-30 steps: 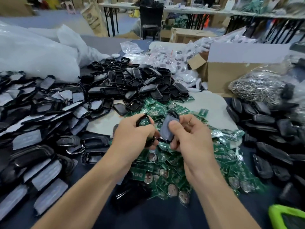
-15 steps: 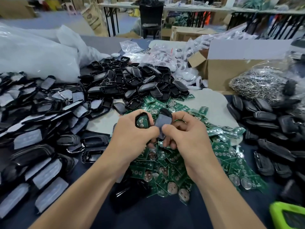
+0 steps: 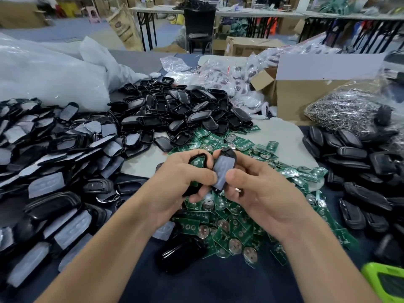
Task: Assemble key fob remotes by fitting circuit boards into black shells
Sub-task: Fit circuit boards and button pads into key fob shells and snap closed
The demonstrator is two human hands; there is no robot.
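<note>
The dark surface (image 3: 218, 287) is crowded on every side; a big white plastic bag (image 3: 50, 77) bulges at the far left; in front of it sprawls a pile of film-covered shells (image 3: 54, 171); a heap of bare black shells (image 3: 181, 114) lies at the middle back; a cardboard box (image 3: 301, 99) and a clear bag of metal rings (image 3: 349, 114) stand at the right, with closed black fobs (image 3: 360, 169) stacked in front of them; a spread of green circuit boards (image 3: 236, 228) lies in the middle, directly under the hands; both forearms reach in from the near edge; the left hand (image 3: 175, 186) curls round an open black shell (image 3: 198, 154) with a green board (image 3: 196, 162) showing inside; the right hand (image 3: 264, 191) pinches a grey-faced shell half (image 3: 221, 171) between thumb and fingers, tilted, just beside the other piece.
</note>
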